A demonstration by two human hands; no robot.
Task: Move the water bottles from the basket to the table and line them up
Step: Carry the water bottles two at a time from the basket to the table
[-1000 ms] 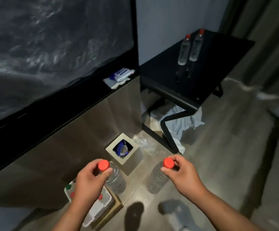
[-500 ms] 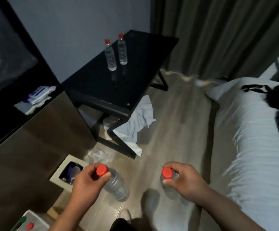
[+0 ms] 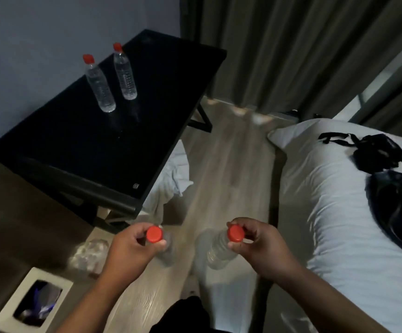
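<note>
The left hand and right hand each pinch a bottle neck; the left bottle is largely hidden behind fingers, the right bottle blurred.

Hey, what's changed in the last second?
The left bottle and right bottle moved from the basket, now out of view, toward the black table. Unchanged: left hand and right hand grip them; two standing bottles remain on the table.
</note>
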